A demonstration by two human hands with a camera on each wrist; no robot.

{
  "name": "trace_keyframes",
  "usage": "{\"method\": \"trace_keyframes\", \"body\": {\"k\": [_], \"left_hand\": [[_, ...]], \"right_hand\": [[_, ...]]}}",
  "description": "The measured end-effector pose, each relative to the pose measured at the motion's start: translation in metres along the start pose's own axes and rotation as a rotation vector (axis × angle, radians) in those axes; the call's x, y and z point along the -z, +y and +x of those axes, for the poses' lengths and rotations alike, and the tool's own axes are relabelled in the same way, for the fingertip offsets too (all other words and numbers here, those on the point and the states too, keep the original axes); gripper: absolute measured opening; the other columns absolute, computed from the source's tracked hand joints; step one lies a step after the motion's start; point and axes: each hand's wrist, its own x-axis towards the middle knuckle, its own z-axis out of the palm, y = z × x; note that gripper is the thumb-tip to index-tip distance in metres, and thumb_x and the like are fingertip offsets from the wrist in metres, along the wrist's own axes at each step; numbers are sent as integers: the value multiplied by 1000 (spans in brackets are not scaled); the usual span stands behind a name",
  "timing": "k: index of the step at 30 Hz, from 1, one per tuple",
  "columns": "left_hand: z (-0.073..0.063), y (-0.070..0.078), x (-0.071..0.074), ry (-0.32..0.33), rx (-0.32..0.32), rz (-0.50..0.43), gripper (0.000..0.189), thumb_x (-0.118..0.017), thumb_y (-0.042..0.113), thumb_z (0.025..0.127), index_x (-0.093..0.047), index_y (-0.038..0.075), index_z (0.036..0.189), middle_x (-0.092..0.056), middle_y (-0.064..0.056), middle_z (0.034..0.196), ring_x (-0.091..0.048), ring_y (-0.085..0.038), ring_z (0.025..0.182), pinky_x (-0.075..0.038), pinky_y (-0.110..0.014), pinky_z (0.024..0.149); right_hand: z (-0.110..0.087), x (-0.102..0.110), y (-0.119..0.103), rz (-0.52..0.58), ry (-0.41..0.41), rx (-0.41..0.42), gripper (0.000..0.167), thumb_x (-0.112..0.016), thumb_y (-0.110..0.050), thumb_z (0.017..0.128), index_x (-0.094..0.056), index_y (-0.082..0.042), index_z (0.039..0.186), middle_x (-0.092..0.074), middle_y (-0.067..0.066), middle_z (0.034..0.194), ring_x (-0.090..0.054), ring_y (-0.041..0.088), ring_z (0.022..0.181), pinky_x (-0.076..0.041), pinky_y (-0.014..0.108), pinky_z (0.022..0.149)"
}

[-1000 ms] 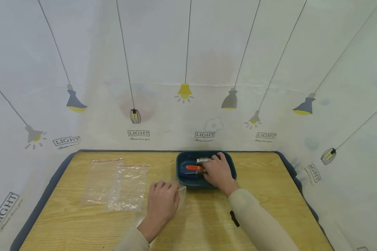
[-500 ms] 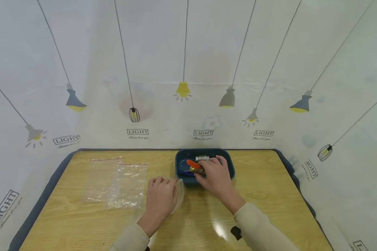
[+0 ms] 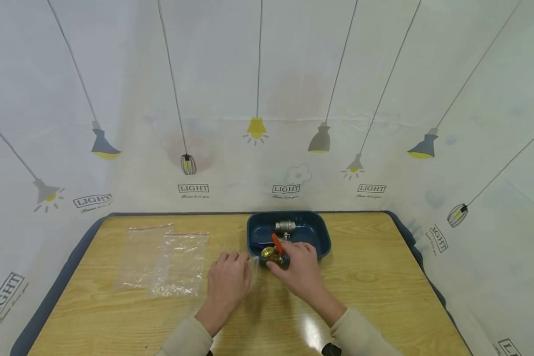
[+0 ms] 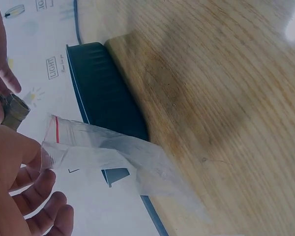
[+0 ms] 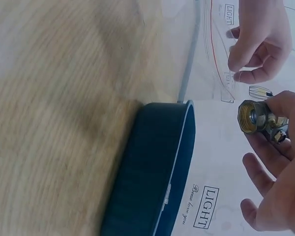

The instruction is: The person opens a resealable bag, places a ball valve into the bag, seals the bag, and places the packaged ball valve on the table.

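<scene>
My right hand point(image 3: 300, 269) grips a brass ball valve point(image 3: 268, 252) with an orange-red lever, over the near side of a dark blue plastic tray point(image 3: 322, 236). In the right wrist view the valve's threaded open end point(image 5: 250, 117) faces the left hand. To the left, my left hand point(image 3: 227, 279) pinches a clear zip bag point(image 4: 123, 152) near its red-striped mouth, and the bag hangs down beside the tray. Bag mouth and valve are close together but apart. Inside the tray lie a silvery valve point(image 3: 286, 226) and a blue item point(image 3: 260, 245), partly hidden.
Two more clear zip bags, a left one point(image 3: 135, 262) and a right one point(image 3: 184, 262), lie overlapping on the wooden table point(image 3: 382, 287). Behind the table's far edge stands a white backdrop point(image 3: 231, 163) printed with hanging lamps.
My right hand has lifted the orange-levered valve out of the tray's middle and brought it toward the near rim, close to the bag. The left hand has barely moved.
</scene>
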Motion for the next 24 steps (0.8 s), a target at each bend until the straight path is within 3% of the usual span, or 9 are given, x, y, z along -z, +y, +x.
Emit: {"method": "trace_keyframes", "body": {"k": [3, 9, 17, 24], "left_hand": [[0, 0, 1, -18, 19, -14, 11, -72, 16, 77, -68, 17, 87, -69, -2, 77, -62, -22, 67, -48, -32, 49], [2, 4, 2, -54, 76, -53, 9, -69, 16, 80, -68, 17, 88, -69, -1, 75, -61, -21, 66, -46, -32, 45], [11, 10, 10, -226, 283, -183, 8, -67, 22, 83, -70, 19, 90, -58, 7, 58, -53, -15, 58, -34, -28, 42], [16, 12, 18, -289, 391, -315, 12, -66, 27, 87, -70, 18, 94, -66, 8, 65, -51, -7, 53, -36, -24, 43]], "right_hand": [[-2, -2, -1, 39, 1, -18, 27, -78, -39, 79, -69, -18, 94, -73, -3, 90, -65, 24, 98, -39, 53, 101], [-3, -2, -8, 110, 14, -59, 29, -77, -42, 79, -70, -20, 97, -73, -6, 91, -64, 21, 101, -37, 53, 101], [-1, -5, -16, 226, -3, -139, 34, -78, -38, 80, -72, -19, 106, -72, -2, 102, -63, 21, 103, -31, 54, 105], [1, -10, -14, 271, -30, -190, 31, -80, -37, 78, -73, -19, 103, -72, -4, 95, -62, 20, 97, -32, 55, 103]]}}
